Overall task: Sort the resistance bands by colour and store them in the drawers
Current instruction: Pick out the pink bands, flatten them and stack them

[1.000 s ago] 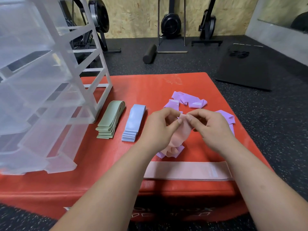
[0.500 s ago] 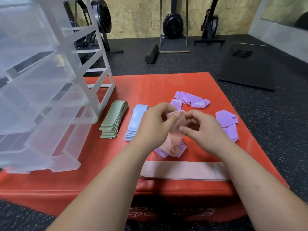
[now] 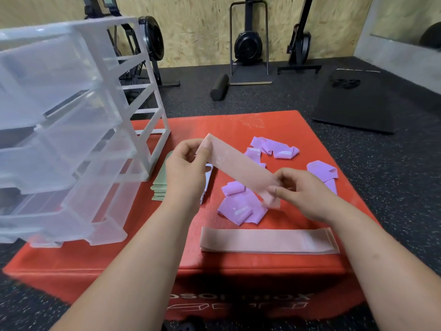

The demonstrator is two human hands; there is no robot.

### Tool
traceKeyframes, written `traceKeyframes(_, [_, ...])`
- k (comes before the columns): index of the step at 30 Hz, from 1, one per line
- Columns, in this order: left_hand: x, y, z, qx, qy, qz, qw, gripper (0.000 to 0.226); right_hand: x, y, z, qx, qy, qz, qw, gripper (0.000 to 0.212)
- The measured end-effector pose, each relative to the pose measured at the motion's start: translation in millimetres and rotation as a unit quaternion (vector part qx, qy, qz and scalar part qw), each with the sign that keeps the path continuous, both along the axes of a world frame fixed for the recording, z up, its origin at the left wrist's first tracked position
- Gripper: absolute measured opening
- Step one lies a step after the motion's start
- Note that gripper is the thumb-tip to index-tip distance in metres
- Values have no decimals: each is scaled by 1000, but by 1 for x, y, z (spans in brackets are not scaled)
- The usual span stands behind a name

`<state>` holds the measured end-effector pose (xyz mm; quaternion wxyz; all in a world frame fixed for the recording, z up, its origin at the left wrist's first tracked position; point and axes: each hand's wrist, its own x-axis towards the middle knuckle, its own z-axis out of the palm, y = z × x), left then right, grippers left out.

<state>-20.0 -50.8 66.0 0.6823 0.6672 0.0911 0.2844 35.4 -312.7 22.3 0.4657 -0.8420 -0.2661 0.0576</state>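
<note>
A pink resistance band point(image 3: 241, 167) is stretched flat in the air between my hands. My left hand point(image 3: 185, 168) pinches its upper left end and my right hand point(image 3: 303, 194) pinches its lower right end. Below them a flat stack of pink bands point(image 3: 267, 241) lies near the front edge of the red box. Crumpled purple bands point(image 3: 241, 207) are scattered at the middle and right point(image 3: 322, 170), with more at the back point(image 3: 274, 146). A green stack point(image 3: 161, 185) and a blue stack point(image 3: 208, 177) lie behind my left hand, partly hidden. The clear plastic drawer unit point(image 3: 71, 130) stands at the left with its drawers pulled out.
Everything sits on a red padded box point(image 3: 152, 254) on a black speckled gym floor. A black mat point(image 3: 358, 103) lies to the right, a foam roller point(image 3: 219, 87) and exercise machines stand by the wooden back wall.
The pink band was bunched between my hands over the purple pile; now my hands have moved apart and the band is pulled out flat. The view has shifted a little.
</note>
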Motion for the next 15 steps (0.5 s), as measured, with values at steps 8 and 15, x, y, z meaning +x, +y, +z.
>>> traceKeyframes(8, [-22,35,-19,-41,47,17,998,28,-23,-32,17,-57,74,33,995,23])
traceKeyframes(15, [-45,42,-34,-17,146,-15,989,13,-45,-61,24,-54,55,-59,995,7])
